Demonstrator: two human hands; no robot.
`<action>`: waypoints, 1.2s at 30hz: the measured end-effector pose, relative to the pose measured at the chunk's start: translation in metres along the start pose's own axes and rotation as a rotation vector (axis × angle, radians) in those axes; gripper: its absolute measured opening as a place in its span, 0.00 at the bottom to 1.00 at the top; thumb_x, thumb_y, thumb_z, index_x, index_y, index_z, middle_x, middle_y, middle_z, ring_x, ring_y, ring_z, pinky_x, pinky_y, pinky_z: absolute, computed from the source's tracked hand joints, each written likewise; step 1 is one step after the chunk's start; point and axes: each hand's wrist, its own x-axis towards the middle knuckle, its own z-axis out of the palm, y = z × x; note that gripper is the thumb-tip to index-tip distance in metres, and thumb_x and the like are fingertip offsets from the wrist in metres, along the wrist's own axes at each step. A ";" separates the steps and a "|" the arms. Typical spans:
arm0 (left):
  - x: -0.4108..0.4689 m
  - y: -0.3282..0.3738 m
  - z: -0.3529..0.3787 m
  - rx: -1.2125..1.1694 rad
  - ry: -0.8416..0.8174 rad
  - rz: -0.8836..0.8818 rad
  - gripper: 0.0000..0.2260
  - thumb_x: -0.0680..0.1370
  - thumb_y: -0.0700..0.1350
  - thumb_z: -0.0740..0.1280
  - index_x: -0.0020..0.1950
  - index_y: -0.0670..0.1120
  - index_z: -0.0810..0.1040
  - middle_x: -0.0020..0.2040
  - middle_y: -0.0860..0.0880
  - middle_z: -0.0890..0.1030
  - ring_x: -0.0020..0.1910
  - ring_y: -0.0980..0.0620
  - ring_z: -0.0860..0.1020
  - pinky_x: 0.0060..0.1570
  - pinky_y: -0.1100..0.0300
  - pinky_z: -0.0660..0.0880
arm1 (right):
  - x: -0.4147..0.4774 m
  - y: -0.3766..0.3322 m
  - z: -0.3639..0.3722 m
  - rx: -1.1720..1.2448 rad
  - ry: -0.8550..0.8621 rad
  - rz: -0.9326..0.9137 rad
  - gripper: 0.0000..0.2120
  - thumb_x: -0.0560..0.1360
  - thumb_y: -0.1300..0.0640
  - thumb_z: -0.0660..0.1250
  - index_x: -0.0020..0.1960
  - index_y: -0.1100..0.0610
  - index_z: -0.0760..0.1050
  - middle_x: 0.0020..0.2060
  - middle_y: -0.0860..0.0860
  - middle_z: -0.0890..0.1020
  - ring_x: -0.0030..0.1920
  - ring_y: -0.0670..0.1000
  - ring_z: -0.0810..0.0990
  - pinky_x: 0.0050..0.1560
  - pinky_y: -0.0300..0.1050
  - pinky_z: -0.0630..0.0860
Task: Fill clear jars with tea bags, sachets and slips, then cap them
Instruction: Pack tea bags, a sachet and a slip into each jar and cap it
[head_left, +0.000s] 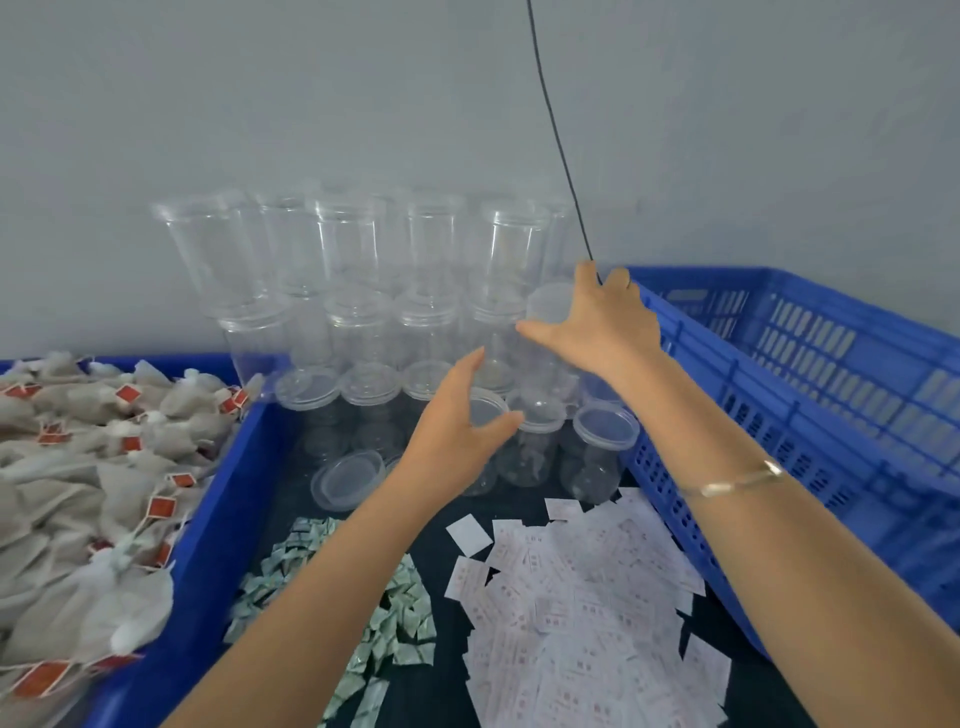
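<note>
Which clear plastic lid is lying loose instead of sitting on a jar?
The clear round plastic lid lying on the dark table, left of the left hand; the other visible lids sit on clear plastic jars.

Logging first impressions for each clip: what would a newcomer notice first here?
The stack of clear jars against the grey wall, centre back, where the right hand grips a capped jar and the left hand reaches in just below. Next, the heap of red-tagged tea bags in the blue tray at left and the white slips strewn in front.
</note>
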 end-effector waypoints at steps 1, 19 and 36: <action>-0.004 0.006 -0.001 -0.044 -0.003 -0.005 0.41 0.72 0.54 0.73 0.78 0.50 0.53 0.77 0.56 0.59 0.74 0.60 0.58 0.64 0.69 0.57 | -0.015 -0.004 -0.010 0.013 0.003 -0.042 0.41 0.73 0.29 0.62 0.75 0.55 0.59 0.69 0.60 0.67 0.69 0.62 0.68 0.53 0.55 0.69; -0.156 -0.031 -0.026 -0.298 -0.278 -0.031 0.26 0.63 0.47 0.78 0.60 0.46 0.77 0.54 0.45 0.82 0.55 0.47 0.81 0.57 0.54 0.76 | -0.159 -0.022 -0.023 0.275 -1.062 -0.772 0.31 0.72 0.55 0.77 0.69 0.40 0.68 0.64 0.42 0.68 0.67 0.37 0.66 0.69 0.41 0.66; -0.159 -0.045 -0.025 -0.154 -0.194 -0.076 0.32 0.61 0.57 0.79 0.63 0.55 0.72 0.57 0.51 0.81 0.56 0.51 0.80 0.56 0.49 0.77 | -0.143 -0.032 -0.015 0.168 -1.167 -0.616 0.43 0.69 0.33 0.72 0.72 0.28 0.46 0.69 0.27 0.51 0.74 0.43 0.61 0.67 0.44 0.67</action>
